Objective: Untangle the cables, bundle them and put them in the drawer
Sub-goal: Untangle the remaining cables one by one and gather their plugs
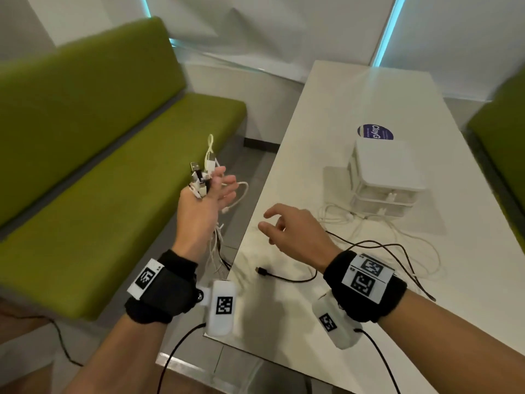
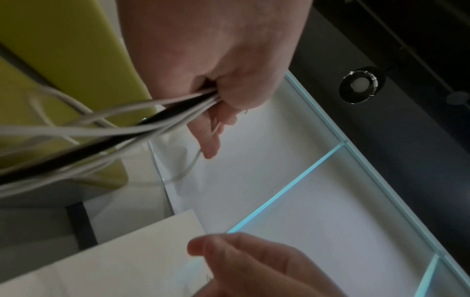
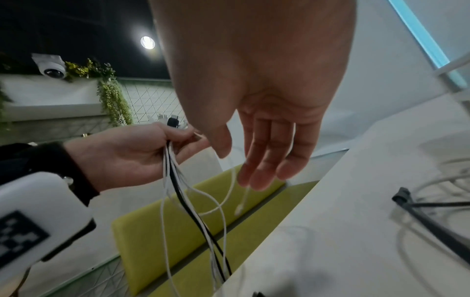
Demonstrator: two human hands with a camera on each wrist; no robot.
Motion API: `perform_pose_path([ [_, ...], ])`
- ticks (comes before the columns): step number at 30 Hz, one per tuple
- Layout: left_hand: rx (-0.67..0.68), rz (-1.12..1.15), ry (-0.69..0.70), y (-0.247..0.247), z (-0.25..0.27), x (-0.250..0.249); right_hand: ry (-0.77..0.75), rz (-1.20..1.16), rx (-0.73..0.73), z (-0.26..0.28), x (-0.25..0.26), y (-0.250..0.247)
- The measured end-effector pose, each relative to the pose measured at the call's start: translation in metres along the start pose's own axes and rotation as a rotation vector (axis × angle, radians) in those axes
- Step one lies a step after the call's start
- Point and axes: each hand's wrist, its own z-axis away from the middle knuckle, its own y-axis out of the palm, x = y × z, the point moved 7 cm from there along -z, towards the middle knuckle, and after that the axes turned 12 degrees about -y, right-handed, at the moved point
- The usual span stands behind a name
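Observation:
My left hand [image 1: 208, 191] is raised left of the white table [image 1: 369, 103] and pinches a bunch of cable ends [image 1: 203, 173], white ones and a black one, between thumb and index finger. The other fingers are stretched out. The cables [image 3: 178, 180] hang from that hand [image 3: 142, 148] toward the table edge; in the left wrist view they [image 2: 142, 114] run out of the grip. My right hand [image 1: 289, 226] hovers open over the table, fingers [image 3: 259, 156] relaxed, holding nothing. More white cables [image 1: 409, 245] and a black cable [image 1: 284, 275] lie on the table. A small white drawer unit [image 1: 383, 177] stands behind them.
Green benches [image 1: 113, 172] flank the table on the left and at the far right. A blue round sticker [image 1: 375, 132] lies behind the drawer unit. Black leads run from the wrist cameras below my arms.

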Motion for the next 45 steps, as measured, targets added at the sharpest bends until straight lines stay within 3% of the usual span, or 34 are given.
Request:
perform_pose_path([
  [3,-0.050,-0.141,-0.128,-0.026,-0.018,0.021,-0.003,0.017,0.142,-0.005,0.000,0.020],
  [6,-0.073,-0.460,-0.273,-0.050,-0.038,0.048,-0.016,0.063,0.248,-0.005,0.002,0.036],
  [9,-0.090,-0.775,-0.291,-0.068,-0.041,0.065,-0.020,0.126,0.315,-0.002,-0.001,0.045],
  [11,-0.124,-0.856,-0.271,-0.074,-0.037,0.068,-0.012,0.143,0.334,0.001,-0.006,0.047],
  [15,-0.077,-0.667,-0.304,-0.065,-0.026,0.072,0.005,0.197,0.372,0.009,-0.023,0.042],
  [20,0.001,-0.542,-0.224,-0.040,-0.013,0.066,-0.045,0.362,0.553,0.030,-0.036,0.051],
  [24,0.106,-0.454,-0.193,-0.009,-0.001,0.067,-0.114,0.394,0.558,0.044,-0.038,0.055],
  [27,0.111,-0.381,-0.191,0.007,0.006,0.068,-0.075,0.316,0.433,0.045,-0.039,0.040],
  [32,0.055,-0.186,-0.220,0.031,0.021,0.068,-0.034,-0.008,-0.024,0.049,-0.027,-0.009],
  [34,0.044,-0.099,-0.220,0.043,0.024,0.067,-0.060,-0.110,-0.128,0.053,-0.018,-0.020],
  [39,0.143,0.083,-0.247,0.069,0.036,0.066,-0.117,-0.282,-0.246,0.065,-0.004,-0.025],
  [45,0.312,0.075,-0.154,0.081,0.050,0.067,-0.157,-0.405,-0.225,0.063,0.009,-0.016],
])
